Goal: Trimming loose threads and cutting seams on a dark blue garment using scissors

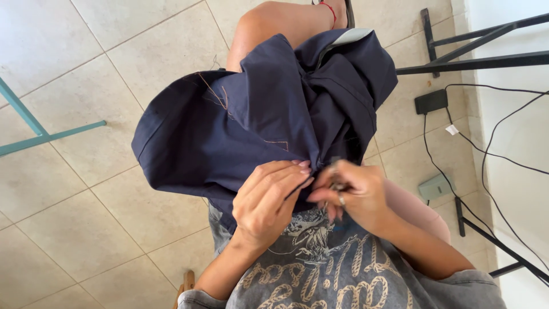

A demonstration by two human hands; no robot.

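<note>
Pinched between the thumb and fingertips of the left hand, a fold of the navy garment lies across the lap, near the middle of the view. Right hand closes narrowly on a small tool, probably a needle or seam ripper; its type cannot be told. Keep the fold taut and work close to the orange stitching. Fingers hide the tool tip and the working point. To the right, black cables cross the tiled floor.

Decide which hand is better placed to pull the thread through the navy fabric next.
Probably the right hand: its fingers pinch something small at the fold, while the left hand grips the navy fabric.
</note>
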